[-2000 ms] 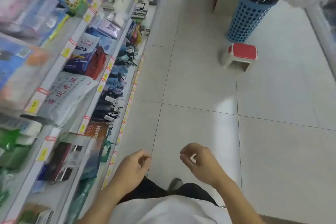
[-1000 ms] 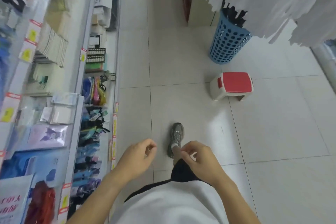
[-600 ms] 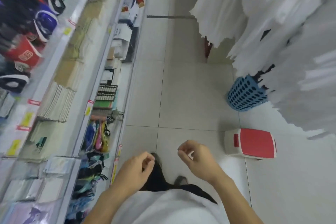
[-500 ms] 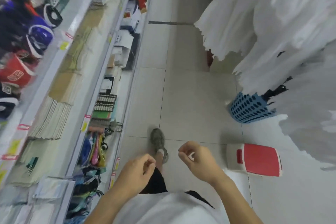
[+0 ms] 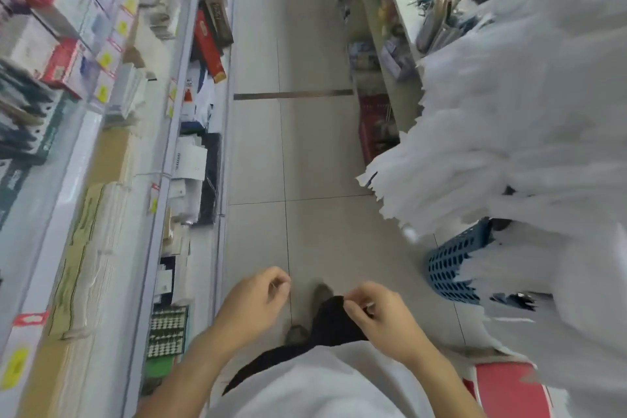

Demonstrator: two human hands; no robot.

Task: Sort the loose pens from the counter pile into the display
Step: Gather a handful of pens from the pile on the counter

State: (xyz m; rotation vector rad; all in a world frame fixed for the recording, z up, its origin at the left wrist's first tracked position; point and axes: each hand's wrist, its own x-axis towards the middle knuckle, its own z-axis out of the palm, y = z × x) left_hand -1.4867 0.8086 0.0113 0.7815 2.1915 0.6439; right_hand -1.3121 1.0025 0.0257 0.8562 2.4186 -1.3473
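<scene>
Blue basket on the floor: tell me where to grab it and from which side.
Probably hook into the holes in the aisle-facing wall of the blue basket, coming from the aisle floor; white hanging strips cover its rim and far side.

A pale tiled floor (image 5: 315, 159) runs between stocked shelves (image 5: 101, 132) on the left and a white desk (image 5: 397, 10) on the right.
</scene>
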